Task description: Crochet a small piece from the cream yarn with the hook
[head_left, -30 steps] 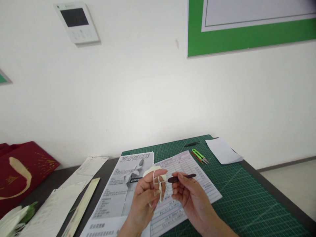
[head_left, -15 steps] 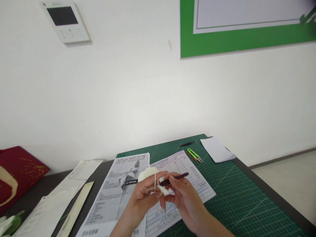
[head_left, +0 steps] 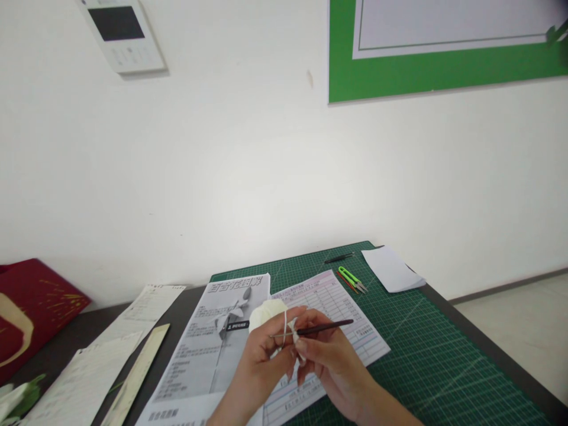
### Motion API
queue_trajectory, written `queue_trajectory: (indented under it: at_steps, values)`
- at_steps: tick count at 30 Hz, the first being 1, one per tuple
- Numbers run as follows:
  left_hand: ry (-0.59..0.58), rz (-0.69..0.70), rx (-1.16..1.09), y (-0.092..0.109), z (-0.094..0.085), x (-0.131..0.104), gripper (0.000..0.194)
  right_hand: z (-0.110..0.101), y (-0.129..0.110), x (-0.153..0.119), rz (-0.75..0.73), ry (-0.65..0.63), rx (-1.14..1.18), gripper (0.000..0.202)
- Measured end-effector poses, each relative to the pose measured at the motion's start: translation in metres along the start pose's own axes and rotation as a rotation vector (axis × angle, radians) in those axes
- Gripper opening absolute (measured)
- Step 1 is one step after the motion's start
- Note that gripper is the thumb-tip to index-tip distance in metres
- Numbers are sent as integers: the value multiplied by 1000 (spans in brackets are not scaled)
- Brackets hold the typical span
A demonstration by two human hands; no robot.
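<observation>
A crochet hook (head_left: 326,327) with a dark handle lies in my right hand (head_left: 332,349), pinched between thumb and fingers. Its thin metal tip points left, toward white yarn (head_left: 284,325) looped over the raised forefinger of my left hand (head_left: 268,355). A small white crocheted piece (head_left: 296,338) is pinched between the fingertips of both hands, around the hook's shaft; its lower part is partly hidden by fingers. Just behind my left hand sits a cream-white ball of yarn (head_left: 266,312), partly covered by the hand.
Printed sheets (head_left: 190,355) lie under and left of my hands on a green cutting mat (head_left: 435,355). Green thread snips (head_left: 350,277), a dark slim tool (head_left: 339,258) and white paper (head_left: 390,269) lie farther back. A ruler (head_left: 137,376) and a red bag (head_left: 39,313) are at left.
The hook has turned flatter and slid so its metal tip now shows left of the white piece, near the yarn strand. My right hand has rotated slightly. The view has shifted a little.
</observation>
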State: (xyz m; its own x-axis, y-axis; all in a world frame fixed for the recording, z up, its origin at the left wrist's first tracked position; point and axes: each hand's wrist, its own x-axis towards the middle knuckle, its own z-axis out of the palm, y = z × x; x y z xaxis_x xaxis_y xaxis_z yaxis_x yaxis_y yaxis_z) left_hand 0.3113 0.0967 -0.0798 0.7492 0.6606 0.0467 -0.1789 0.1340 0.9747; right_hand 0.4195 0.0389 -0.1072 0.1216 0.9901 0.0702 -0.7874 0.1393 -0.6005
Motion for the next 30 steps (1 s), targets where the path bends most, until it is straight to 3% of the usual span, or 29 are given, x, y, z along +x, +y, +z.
queue_trajectory:
  at_steps: [6,10,15,25,30]
  values:
    - [-99,-34,-241,-5,-14,3,40,-3,-3,-2,35,4,32,15]
    - [-56,-45,-405,-4,-18,4,40,-3,-2,-4,35,-45,77,12]
    - [12,-38,-582,-6,-9,2,38,-2,-3,-5,24,-75,98,14]
    - [-153,-121,-301,-6,-20,2,44,0,-5,-6,-36,-90,-8,14]
    - [-119,-133,-321,-4,-20,0,38,0,-5,-6,-16,-74,-16,16]
